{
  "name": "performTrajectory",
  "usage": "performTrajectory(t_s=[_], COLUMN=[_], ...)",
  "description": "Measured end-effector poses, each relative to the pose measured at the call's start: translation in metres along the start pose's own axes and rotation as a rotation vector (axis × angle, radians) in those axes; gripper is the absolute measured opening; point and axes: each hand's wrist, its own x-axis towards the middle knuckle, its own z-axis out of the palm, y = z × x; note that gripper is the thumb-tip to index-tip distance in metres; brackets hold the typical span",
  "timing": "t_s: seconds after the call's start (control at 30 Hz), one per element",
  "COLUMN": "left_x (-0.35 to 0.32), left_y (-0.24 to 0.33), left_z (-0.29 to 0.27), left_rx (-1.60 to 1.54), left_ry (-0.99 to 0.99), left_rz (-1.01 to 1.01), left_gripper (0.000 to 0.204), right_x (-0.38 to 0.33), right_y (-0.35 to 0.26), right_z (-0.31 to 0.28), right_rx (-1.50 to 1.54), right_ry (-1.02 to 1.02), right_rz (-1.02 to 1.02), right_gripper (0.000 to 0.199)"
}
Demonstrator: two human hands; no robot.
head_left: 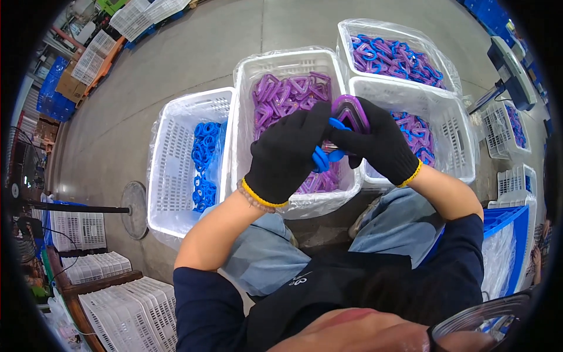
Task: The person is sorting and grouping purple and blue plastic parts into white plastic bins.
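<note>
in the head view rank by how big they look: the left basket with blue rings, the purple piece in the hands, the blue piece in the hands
1. left basket
2. purple piece
3. blue piece

Gloves partly hide both pieces, so their order is unsure.

A purple triangular plastic piece [350,112] and a blue one [326,157] (partly hidden) are held together above the middle basket.

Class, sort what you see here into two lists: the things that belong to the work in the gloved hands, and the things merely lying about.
In the work:
left hand, holding a blue plastic piece
right hand, holding a purple triangular piece
crate of purple pieces
crate of blue pieces
two crates of joined pieces

Lying about:
stacked white crates
floor fan
cardboard boxes
</note>
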Motion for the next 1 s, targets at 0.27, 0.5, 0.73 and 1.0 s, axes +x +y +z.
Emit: performTrajectory(t_s=[0.27,0.5,0.73,1.0], left_x=[0.000,0.000,-0.008,-0.024], left_y=[-0.011,-0.012,-0.009,-0.081], left_z=[0.006,-0.003,0.015,-0.003], left_rx=[-0.317,-0.594,-0.779,-0.520], left_ry=[0.099,0.112,-0.021,-0.158], left_rz=[-0.072,-0.393,-0.342,-0.431], left_gripper=[0.026,0.016,0.018,0.025], right_x=[-0.008,0.006,0.015,0.032], right_y=[0.009,0.006,0.023,0.048], right_z=[0.002,-0.031,-0.023,-0.120], right_rx=[0.074,0.012,-0.274,-1.339], right_ry=[0.083,-0.138,-0.034,0.206], right_rz=[-0.103,-0.638,-0.308,-0.056], right_gripper=[0.028,0.031,0.022,0.030])
